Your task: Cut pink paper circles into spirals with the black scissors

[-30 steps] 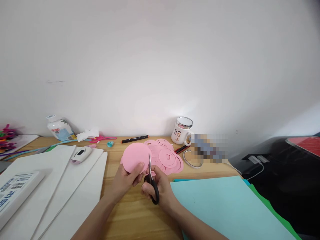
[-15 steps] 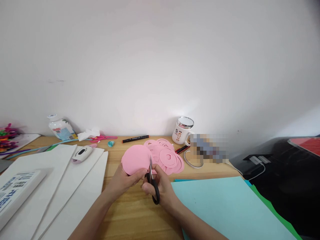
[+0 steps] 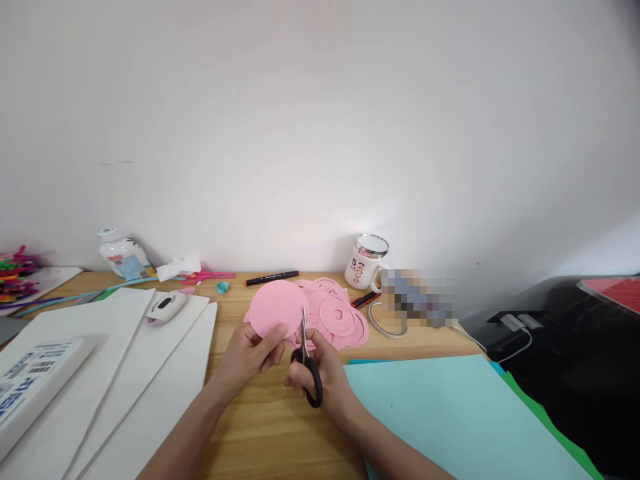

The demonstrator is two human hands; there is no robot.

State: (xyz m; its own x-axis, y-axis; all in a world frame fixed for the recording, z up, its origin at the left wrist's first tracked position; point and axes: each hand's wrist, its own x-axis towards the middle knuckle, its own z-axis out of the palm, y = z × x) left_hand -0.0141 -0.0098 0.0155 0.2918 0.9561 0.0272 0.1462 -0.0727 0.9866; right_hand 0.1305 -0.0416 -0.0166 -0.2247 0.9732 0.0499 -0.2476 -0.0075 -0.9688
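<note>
My left hand (image 3: 246,357) pinches the lower edge of a pink paper disc (image 3: 277,307) and holds it up above the wooden desk (image 3: 260,427). My right hand (image 3: 325,380) grips black-handled scissors (image 3: 306,353), blades pointing up and meeting the disc's right edge. Just behind lies a pile of pink paper rings and cut-outs (image 3: 337,315).
White sheets (image 3: 125,373) and a white box (image 3: 30,387) lie left, a light blue sheet (image 3: 450,413) over green paper right. Along the wall stand a bottle (image 3: 120,257), a black marker (image 3: 273,277), a white mug (image 3: 365,261) and a tape ring (image 3: 385,320). A black device (image 3: 565,333) sits far right.
The pink disc has turned and risen slightly in my left hand. The scissors have shifted a little along its right edge.
</note>
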